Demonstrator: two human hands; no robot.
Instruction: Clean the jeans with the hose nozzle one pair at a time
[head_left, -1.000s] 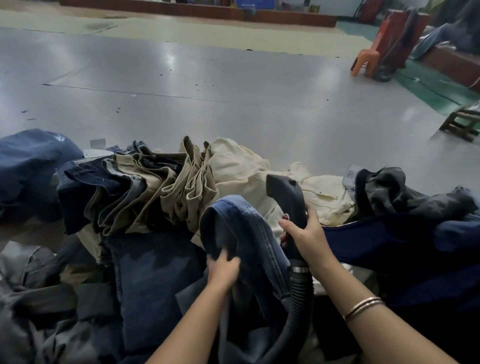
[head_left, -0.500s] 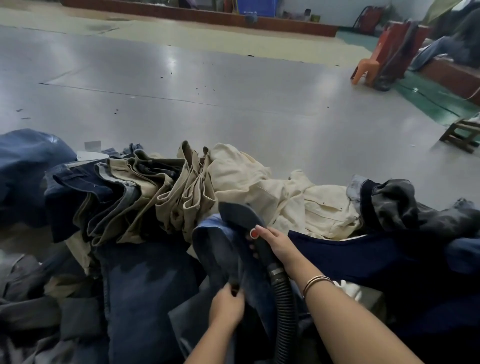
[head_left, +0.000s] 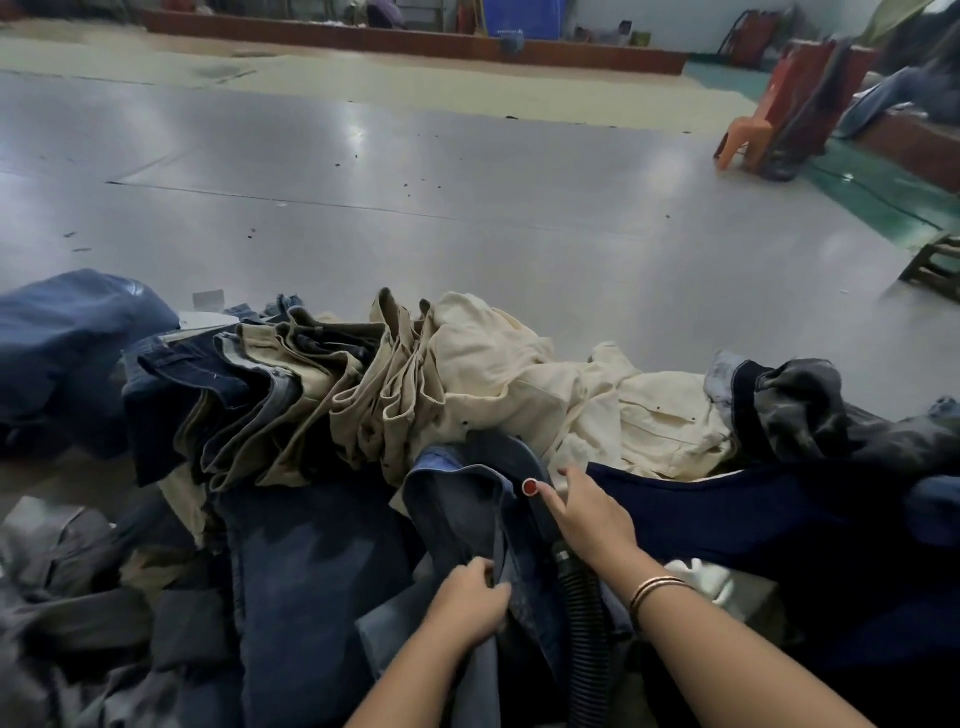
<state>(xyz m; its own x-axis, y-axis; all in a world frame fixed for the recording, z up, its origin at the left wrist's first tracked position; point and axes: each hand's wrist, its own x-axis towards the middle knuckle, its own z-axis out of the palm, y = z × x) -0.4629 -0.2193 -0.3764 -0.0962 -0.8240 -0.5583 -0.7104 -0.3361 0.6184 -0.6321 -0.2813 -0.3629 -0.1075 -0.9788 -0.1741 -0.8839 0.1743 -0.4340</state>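
- Jeans (head_left: 467, 525): the blue pair you are working on stands bunched up at about 6 o'clock in the view, on top of a spread of other denim, with the cream trousers (head_left: 519, 374) just beyond it at 12 o'clock.
- Your left hand (head_left: 470, 605) pinches a fold of that pair, fingers curled round the cloth low on its near side.
- Your right hand (head_left: 592, 522) grasps the hose nozzle (head_left: 519, 462), fingers wrapped on its neck, one resting by the red button (head_left: 530, 487); the ribbed hose (head_left: 587, 613) trails back toward you at 6 o'clock.
- The nozzle head sits pressed into the top fold of the pair.
- Handling, as a judgement: denim is heavy, limp and not fragile; it will slump and may cling to the nozzle mouth. Take hold at a seam or the waistband and pull it taut, so one layer meets the nozzle.
- Containers: none shows; the garments lie in loose heaps, a folded stack (head_left: 249, 395) at 10 o'clock, dark pieces (head_left: 810, 415) at 3 o'clock.
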